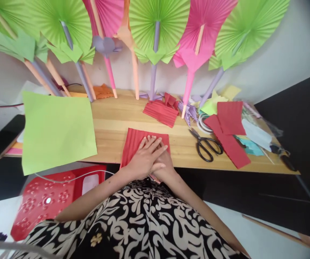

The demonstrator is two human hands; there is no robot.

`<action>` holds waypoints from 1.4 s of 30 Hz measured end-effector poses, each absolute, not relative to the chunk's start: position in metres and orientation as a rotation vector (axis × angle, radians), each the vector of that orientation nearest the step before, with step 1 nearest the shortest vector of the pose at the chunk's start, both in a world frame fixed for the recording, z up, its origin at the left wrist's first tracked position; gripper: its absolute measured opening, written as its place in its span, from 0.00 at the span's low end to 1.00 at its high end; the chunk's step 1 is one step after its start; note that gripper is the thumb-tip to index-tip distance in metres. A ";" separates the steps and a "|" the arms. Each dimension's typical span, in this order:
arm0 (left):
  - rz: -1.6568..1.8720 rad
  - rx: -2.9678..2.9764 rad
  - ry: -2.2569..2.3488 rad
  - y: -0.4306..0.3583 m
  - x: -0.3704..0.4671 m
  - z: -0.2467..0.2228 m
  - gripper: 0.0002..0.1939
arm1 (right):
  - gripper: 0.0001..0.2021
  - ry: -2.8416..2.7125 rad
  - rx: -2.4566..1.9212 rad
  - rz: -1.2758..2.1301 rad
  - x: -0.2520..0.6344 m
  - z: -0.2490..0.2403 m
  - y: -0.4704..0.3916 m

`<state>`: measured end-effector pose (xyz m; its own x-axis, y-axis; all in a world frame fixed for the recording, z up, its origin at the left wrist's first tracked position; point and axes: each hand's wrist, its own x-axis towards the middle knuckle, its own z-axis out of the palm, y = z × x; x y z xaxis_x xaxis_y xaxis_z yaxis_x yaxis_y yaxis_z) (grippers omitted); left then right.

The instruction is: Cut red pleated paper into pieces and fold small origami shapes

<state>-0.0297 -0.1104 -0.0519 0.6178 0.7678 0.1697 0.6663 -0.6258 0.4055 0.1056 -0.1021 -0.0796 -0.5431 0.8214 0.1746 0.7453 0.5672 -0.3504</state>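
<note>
A red creased sheet of paper (pixel 133 144) lies at the front edge of the wooden table, right before me. My left hand (pixel 144 156) rests flat over my right hand (pixel 163 163), its fingers stretched out and pointing away from me. The two hands overlap on top of the red sheet, and they press or lie on it. Most of my right hand's fingers are hidden under the left ones, though some tips show as straight. Black-handled scissors (pixel 205 145) lie to the right of the hands.
A green sheet (pixel 59 131) covers the table's left end, beside a phone (pixel 5 138). Folded paper fans (pixel 159 27) lean on the wall. Red strips (pixel 227 142), a tape roll (pixel 205 124) and paper scraps lie on the right. A red plastic stool (pixel 47 194) stands below.
</note>
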 end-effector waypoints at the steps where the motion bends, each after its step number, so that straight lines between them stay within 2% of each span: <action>1: 0.434 2.553 1.203 -0.107 -0.029 -0.056 0.37 | 0.28 -2.501 -1.297 0.325 0.109 -0.079 -0.101; 4: 0.376 2.596 1.373 -0.103 -0.042 -0.066 0.38 | 0.28 -2.500 -1.429 0.258 0.130 -0.072 -0.102; 7: 0.358 2.645 1.500 -0.106 -0.067 -0.071 0.30 | 0.27 -2.445 -1.539 0.215 0.152 -0.065 -0.104; 10: 0.421 2.683 1.536 -0.112 -0.091 -0.073 0.28 | 0.25 -2.400 -1.537 0.236 0.168 -0.064 -0.104; 16: 0.354 2.777 1.144 -0.135 -0.104 -0.069 0.47 | 0.23 -2.292 -1.424 0.319 0.189 -0.052 -0.068; 20: 0.236 2.747 1.183 -0.143 -0.097 -0.067 0.50 | 0.25 -2.374 -1.518 0.144 0.188 -0.041 -0.017; 23: 0.206 2.719 1.211 -0.146 -0.096 -0.064 0.46 | 0.22 -2.398 -1.580 0.111 0.182 -0.041 0.012; 27: 0.307 2.684 1.262 -0.151 -0.102 -0.064 0.33 | 0.20 -2.339 -1.574 0.147 0.184 -0.042 0.012; 30: 0.387 2.703 1.257 -0.154 -0.108 -0.069 0.28 | 0.13 -1.894 -1.497 0.590 0.196 -0.036 -0.006; 33: 0.343 2.760 1.206 -0.154 -0.110 -0.076 0.37 | 0.03 -1.283 -1.304 1.052 0.214 -0.027 -0.026; 35: 0.275 2.777 1.206 -0.153 -0.110 -0.080 0.41 | 0.09 -1.100 -1.256 1.149 0.223 -0.023 -0.039; 37: 0.249 2.787 1.205 -0.152 -0.109 -0.083 0.40 | 0.14 -0.952 -1.219 1.218 0.229 -0.020 -0.050; 42: 0.477 2.831 1.069 -0.156 -0.114 -0.081 0.24 | 0.16 -0.721 -1.138 1.307 0.232 -0.019 -0.075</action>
<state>-0.1144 -0.1563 -0.0807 0.7085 0.6561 0.2598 0.6317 -0.7538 0.1808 0.2322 -0.0754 -0.0187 0.1767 0.9670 -0.1834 -0.3614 -0.1096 -0.9260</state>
